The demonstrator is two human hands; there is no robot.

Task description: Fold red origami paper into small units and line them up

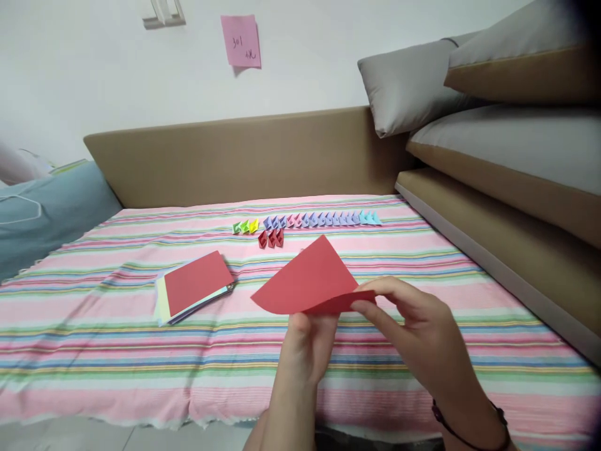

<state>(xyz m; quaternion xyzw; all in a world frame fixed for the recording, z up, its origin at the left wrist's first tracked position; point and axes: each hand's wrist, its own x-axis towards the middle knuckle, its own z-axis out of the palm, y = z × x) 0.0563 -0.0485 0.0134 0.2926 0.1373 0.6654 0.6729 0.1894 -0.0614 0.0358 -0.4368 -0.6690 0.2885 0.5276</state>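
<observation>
A sheet of red paper (312, 275) is held up above the striped cloth, its near edge curling upward. My left hand (310, 341) grips it from below at the near edge; most of those fingers are hidden behind the sheet. With thumb and fingers, my right hand (417, 319) pinches the right corner. Beyond the sheet stand three small folded red paper pieces (271, 238). Behind them runs a row of similar folded pieces (328, 219) in purple, pink and light blue, with green and yellow ones (245, 227) at its left end.
A stack of coloured paper (200, 285), red on top, lies to the left on the striped cloth (117, 351). A brown backrest (244, 160) borders the far side. Grey and brown cushions (507, 144) are piled at right. A pink note (241, 41) sticks to the wall.
</observation>
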